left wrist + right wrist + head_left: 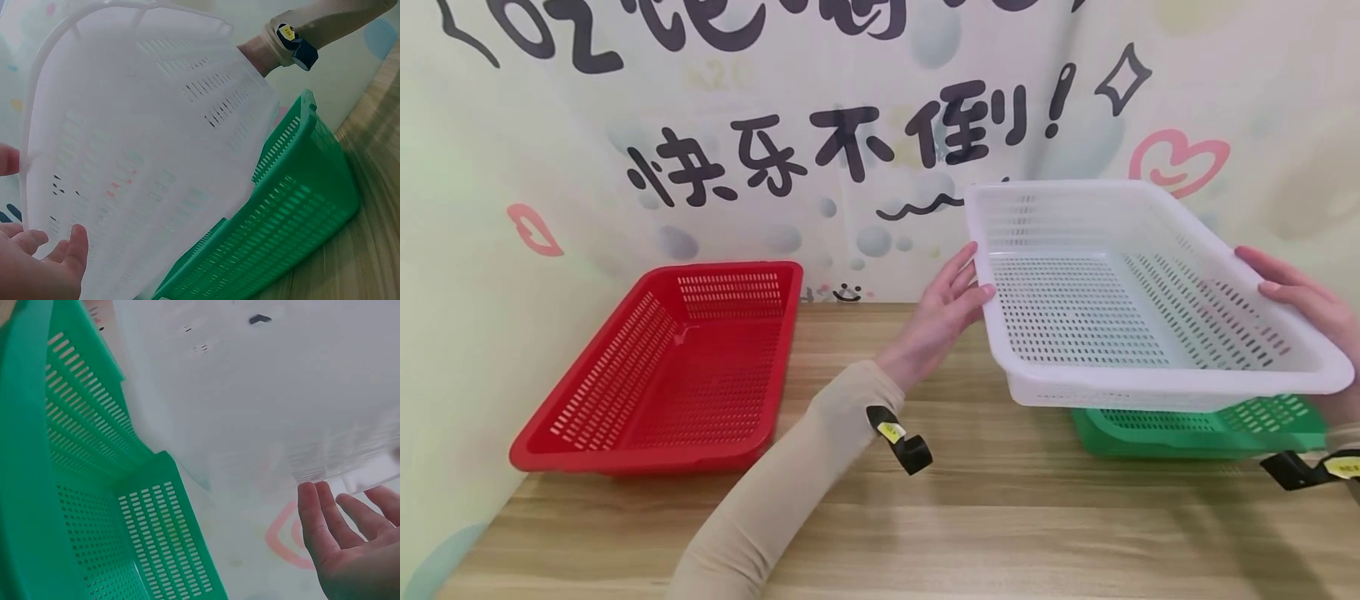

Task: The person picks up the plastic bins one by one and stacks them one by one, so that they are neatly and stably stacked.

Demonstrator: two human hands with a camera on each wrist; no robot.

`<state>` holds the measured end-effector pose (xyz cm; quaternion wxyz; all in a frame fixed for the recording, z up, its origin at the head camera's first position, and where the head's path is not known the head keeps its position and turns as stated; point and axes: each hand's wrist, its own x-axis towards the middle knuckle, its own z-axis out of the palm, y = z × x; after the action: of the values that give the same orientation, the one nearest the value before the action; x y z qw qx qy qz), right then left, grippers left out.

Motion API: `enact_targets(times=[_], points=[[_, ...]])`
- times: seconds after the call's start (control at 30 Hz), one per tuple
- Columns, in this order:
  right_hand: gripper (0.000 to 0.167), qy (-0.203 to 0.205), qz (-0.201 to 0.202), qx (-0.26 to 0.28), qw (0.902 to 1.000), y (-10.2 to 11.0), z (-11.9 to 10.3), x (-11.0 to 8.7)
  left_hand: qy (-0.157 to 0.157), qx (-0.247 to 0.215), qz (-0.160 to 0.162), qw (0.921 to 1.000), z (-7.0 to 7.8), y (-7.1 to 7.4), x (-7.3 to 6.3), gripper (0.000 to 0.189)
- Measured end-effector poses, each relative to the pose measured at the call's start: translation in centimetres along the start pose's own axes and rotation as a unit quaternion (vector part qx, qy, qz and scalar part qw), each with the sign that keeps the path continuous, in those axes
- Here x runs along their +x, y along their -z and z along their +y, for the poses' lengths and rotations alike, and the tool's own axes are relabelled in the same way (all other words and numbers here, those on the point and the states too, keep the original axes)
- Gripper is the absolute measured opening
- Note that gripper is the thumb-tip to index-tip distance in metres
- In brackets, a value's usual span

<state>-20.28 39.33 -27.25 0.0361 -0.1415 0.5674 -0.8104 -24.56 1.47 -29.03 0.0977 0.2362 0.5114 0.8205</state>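
A white plastic basket (1075, 317) with slotted floor and walls is held up in the air at the right of the head view, tilted so its inside shows. My left hand (932, 325) grips its left rim, the thumb at the rim's edge. On the opposite rim my right hand (1311, 304) holds on, partly cut off by the frame. Below the white basket, a green basket (1195, 442) stands on the table, mostly hidden in the head view. In the right wrist view, the right hand's fingers (315, 519) lie against the white basket's outer wall.
A red basket (715, 375) of similar slotted make sits on the left of the wooden table (925, 517). Behind the table hangs a pale wall covering (865, 75) with dark lettering and pink hearts.
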Motion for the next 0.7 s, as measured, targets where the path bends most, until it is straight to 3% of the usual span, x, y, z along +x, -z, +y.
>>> enact_targets(times=[0.17, 0.37, 0.47, 0.6, 0.7], points=[[0.045, -0.013, 0.024, -0.058, 0.998, 1.1, -0.5, -0.2, 0.0, -0.01, 0.002, 0.9999, -0.6, -0.7, 0.8, 0.066], [0.047, 0.039, 0.037, -0.145, 0.9879, 2.8, -0.5, -0.8, 0.007, -0.015, -0.02, 0.9997, -1.2, -1.5, 1.7, 0.066], [0.047, 0.047, 0.014, -0.119, 0.9917, 4.2, -0.8, -0.7, 0.005, -0.021, -0.025, 0.9994, -1.6, -2.0, 2.1, 0.066], [0.05, 0.013, -0.03, -0.058, 0.9978, 6.6, -1.5, -0.2, 0.005, -0.017, -0.021, 0.9996, -2.1, -2.9, 2.6, 0.066], [0.05, -0.018, -0.006, -0.074, 0.9971, 7.5, -1.9, -0.4, 0.007, -0.002, -0.019, 0.9998, -2.6, -3.5, 2.9, 0.066]])
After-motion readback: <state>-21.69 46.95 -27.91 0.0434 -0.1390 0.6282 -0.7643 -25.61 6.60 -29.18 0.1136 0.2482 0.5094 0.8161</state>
